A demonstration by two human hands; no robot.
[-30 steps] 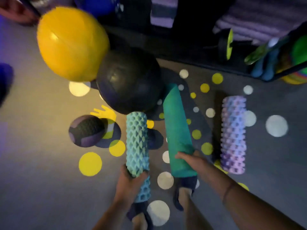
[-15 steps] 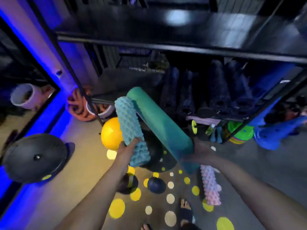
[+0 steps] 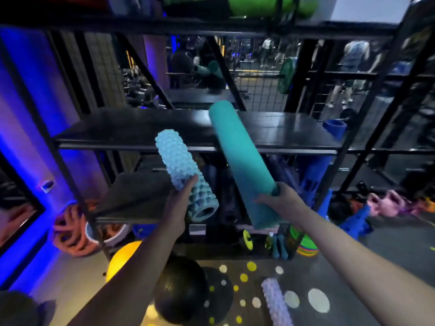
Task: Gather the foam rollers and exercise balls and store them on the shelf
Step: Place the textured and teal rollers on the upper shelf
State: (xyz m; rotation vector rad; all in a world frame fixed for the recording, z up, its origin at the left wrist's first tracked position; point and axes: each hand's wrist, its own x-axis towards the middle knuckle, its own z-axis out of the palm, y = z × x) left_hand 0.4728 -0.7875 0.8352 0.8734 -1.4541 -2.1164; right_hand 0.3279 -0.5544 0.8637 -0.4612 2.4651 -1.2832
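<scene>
My left hand [image 3: 180,204] grips a light-blue knobbly foam roller [image 3: 181,168] near its lower end, tilted up and to the left. My right hand [image 3: 279,198] holds a long smooth teal foam roller [image 3: 237,156], whose top end reaches over the front edge of the black shelf board [image 3: 131,128]. Both rollers are raised in front of the black metal rack. On the floor below lie a yellow ball [image 3: 122,257], a large black ball [image 3: 180,290] and a purple knobbly roller [image 3: 276,302].
Dark rolled mats and a blue roller [image 3: 315,175] stand on the lower shelf. Orange rings in a white tub [image 3: 75,229] sit at the left. Pink kettlebells [image 3: 388,203] and blue blocks [image 3: 355,222] lie at the right. A green mat [image 3: 268,4] rests on top.
I have stood up from the floor with both rollers in my hands and lifted them from floor level up to the middle shelf. The view has swung upward onto the rack.
</scene>
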